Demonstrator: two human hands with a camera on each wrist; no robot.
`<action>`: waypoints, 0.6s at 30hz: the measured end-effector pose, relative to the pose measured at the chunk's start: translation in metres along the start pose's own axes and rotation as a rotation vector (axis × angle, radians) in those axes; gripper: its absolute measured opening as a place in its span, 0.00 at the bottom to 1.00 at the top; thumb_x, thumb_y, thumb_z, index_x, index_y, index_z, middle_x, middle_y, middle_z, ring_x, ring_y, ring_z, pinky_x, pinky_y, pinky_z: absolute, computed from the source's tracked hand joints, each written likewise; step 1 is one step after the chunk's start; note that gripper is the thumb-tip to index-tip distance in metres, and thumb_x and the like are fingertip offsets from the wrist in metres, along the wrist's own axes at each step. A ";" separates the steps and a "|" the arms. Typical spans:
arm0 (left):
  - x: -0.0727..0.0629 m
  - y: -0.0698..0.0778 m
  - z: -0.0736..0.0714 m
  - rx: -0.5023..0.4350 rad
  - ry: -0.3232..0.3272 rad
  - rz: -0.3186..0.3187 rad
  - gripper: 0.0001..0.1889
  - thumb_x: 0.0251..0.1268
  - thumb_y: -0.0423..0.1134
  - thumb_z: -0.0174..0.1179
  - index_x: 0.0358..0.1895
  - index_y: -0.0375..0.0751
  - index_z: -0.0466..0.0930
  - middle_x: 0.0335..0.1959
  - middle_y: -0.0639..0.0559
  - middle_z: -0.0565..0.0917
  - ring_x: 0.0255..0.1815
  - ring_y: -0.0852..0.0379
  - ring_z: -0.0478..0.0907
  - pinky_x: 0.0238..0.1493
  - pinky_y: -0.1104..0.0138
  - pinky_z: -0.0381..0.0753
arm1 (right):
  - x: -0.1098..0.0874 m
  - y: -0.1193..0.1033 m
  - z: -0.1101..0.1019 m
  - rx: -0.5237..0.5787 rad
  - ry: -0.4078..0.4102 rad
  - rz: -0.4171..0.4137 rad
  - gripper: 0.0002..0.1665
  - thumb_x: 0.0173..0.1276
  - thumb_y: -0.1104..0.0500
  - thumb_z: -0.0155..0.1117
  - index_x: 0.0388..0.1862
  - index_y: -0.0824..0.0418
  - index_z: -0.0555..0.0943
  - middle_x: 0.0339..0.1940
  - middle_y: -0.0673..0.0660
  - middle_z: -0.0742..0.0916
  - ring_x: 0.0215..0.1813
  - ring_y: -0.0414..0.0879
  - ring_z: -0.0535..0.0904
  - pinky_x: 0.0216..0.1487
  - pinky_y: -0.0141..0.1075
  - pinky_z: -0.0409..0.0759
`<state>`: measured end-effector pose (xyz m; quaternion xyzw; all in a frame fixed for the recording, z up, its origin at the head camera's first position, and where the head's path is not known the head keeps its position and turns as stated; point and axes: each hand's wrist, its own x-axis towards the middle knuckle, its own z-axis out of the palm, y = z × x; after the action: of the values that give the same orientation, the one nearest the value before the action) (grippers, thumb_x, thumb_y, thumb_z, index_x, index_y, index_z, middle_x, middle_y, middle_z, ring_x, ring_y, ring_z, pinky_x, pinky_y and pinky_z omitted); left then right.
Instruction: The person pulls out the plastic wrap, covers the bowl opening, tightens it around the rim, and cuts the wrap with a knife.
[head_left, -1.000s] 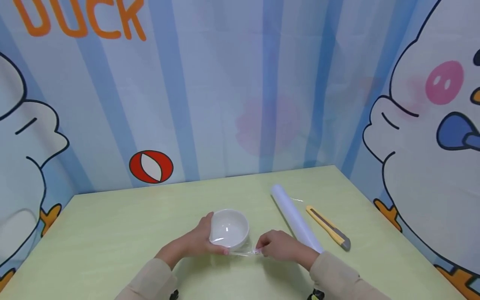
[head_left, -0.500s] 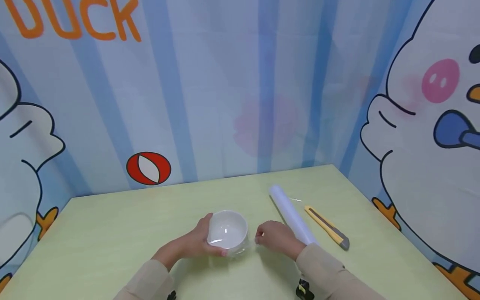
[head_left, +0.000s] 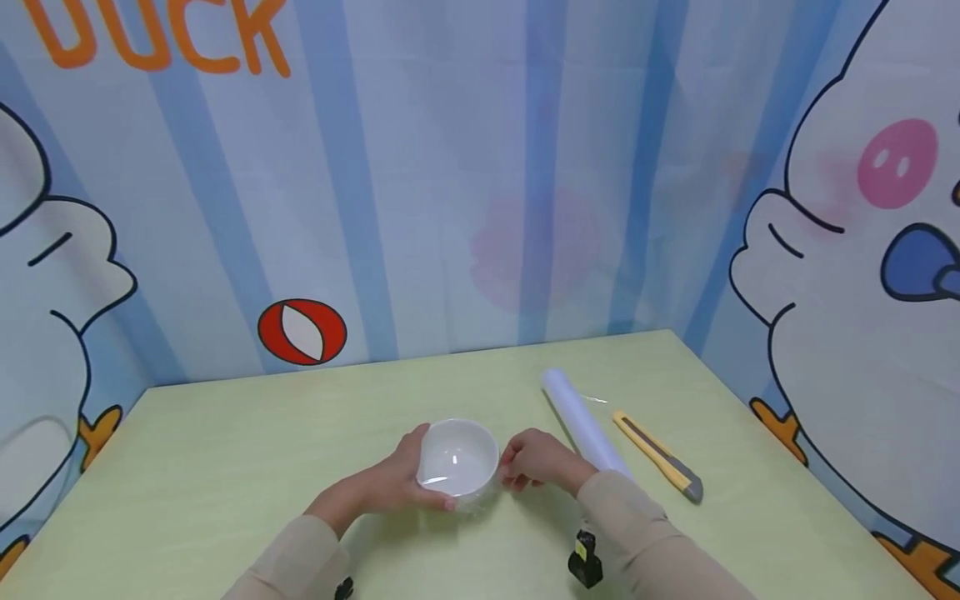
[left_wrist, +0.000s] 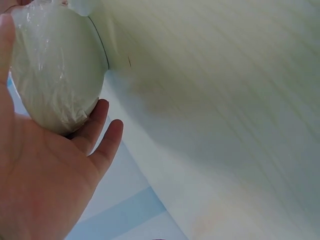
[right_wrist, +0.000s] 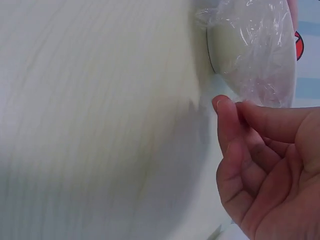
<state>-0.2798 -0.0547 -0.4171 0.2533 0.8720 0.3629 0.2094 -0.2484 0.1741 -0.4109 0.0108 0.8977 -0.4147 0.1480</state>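
A white bowl (head_left: 459, 454) has clear plastic wrap (right_wrist: 262, 55) stretched over its mouth, with wrinkled folds down its outer side. My left hand (head_left: 401, 477) grips the bowl from the left, thumb at the near side; in the left wrist view, fingers (left_wrist: 106, 147) of that hand reach round under its side. At the bowl's right side is my right hand (head_left: 543, 458), thumb and forefinger pinched together at the edge of the wrap. The right wrist view has those fingertips (right_wrist: 222, 104) right by the loose folds; the bit of film between them is mostly hidden.
A long pale lavender roll (head_left: 585, 421) lies right of the bowl, partly behind the right forearm. Farther right rests a yellow and grey utility knife (head_left: 658, 457). A small clear scrap (head_left: 595, 399) lies beside the roll. A printed curtain (head_left: 457, 183) stands behind the table.
The right hand has moved up and left from the bowl's near right to its right side. The wrap once stretched out toward it now lies closer against the bowl. The left hand keeps its grip.
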 end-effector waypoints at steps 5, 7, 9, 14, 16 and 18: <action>0.000 0.001 0.000 -0.004 -0.005 -0.017 0.63 0.38 0.58 0.72 0.71 0.37 0.38 0.64 0.41 0.57 0.62 0.46 0.60 0.63 0.45 0.62 | 0.005 0.003 0.004 0.064 0.032 -0.055 0.04 0.58 0.68 0.56 0.28 0.63 0.78 0.23 0.51 0.84 0.24 0.40 0.80 0.22 0.29 0.66; 0.000 0.001 0.000 -0.003 -0.005 -0.019 0.62 0.38 0.58 0.72 0.71 0.37 0.38 0.64 0.41 0.57 0.62 0.47 0.61 0.62 0.46 0.62 | 0.006 0.005 0.006 0.080 0.047 -0.070 0.05 0.56 0.69 0.54 0.30 0.64 0.78 0.23 0.51 0.84 0.24 0.40 0.80 0.21 0.29 0.67; 0.000 0.001 0.000 -0.002 -0.008 -0.022 0.63 0.38 0.59 0.71 0.71 0.38 0.37 0.65 0.42 0.56 0.62 0.47 0.60 0.63 0.46 0.62 | 0.007 0.006 0.007 0.097 0.061 -0.067 0.08 0.56 0.69 0.54 0.35 0.65 0.77 0.23 0.52 0.84 0.23 0.40 0.80 0.22 0.29 0.67; 0.002 0.002 0.002 -0.015 -0.012 -0.016 0.63 0.38 0.59 0.71 0.71 0.37 0.37 0.65 0.42 0.56 0.62 0.47 0.60 0.63 0.46 0.62 | 0.009 0.005 0.009 0.118 0.105 -0.054 0.17 0.52 0.68 0.55 0.44 0.67 0.74 0.18 0.55 0.85 0.21 0.41 0.79 0.21 0.29 0.67; 0.002 0.002 0.002 -0.019 -0.008 -0.008 0.62 0.38 0.59 0.71 0.71 0.37 0.37 0.64 0.41 0.56 0.61 0.47 0.61 0.63 0.47 0.62 | 0.010 0.004 0.010 0.106 0.120 -0.068 0.17 0.51 0.69 0.54 0.43 0.68 0.75 0.17 0.55 0.84 0.20 0.40 0.78 0.21 0.28 0.67; 0.002 0.001 0.003 -0.021 -0.006 -0.007 0.62 0.38 0.58 0.71 0.71 0.37 0.38 0.64 0.41 0.56 0.61 0.48 0.61 0.62 0.47 0.63 | 0.011 0.003 0.011 0.094 0.133 -0.080 0.17 0.49 0.70 0.54 0.41 0.68 0.76 0.17 0.56 0.84 0.19 0.40 0.76 0.20 0.28 0.67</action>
<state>-0.2798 -0.0510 -0.4183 0.2490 0.8684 0.3703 0.2161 -0.2557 0.1667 -0.4227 0.0094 0.8849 -0.4602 0.0710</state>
